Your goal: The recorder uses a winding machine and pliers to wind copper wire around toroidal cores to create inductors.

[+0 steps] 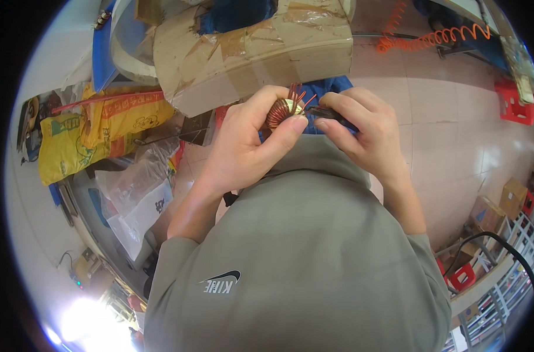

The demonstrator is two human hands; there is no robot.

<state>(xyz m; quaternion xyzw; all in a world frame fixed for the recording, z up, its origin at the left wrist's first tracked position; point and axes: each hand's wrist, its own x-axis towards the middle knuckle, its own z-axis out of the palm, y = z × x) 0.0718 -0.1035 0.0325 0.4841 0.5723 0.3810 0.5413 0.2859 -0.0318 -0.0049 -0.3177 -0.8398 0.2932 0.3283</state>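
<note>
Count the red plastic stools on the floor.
2. One red stool stands at the upper right by the wall; the other red stool sits at the lower right beside the cardboard boxes. More may be hidden.

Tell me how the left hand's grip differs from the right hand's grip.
The left hand wraps a round copper-wire coil, thumb and curled fingers pinching it; the right hand pinches a thin dark tool. The left hand's item is reddish and ring-shaped, the right hand's slim and black. Both hands meet over the grey sweatshirt, and the tool's tip reaches the coil's wire ends.
</note>
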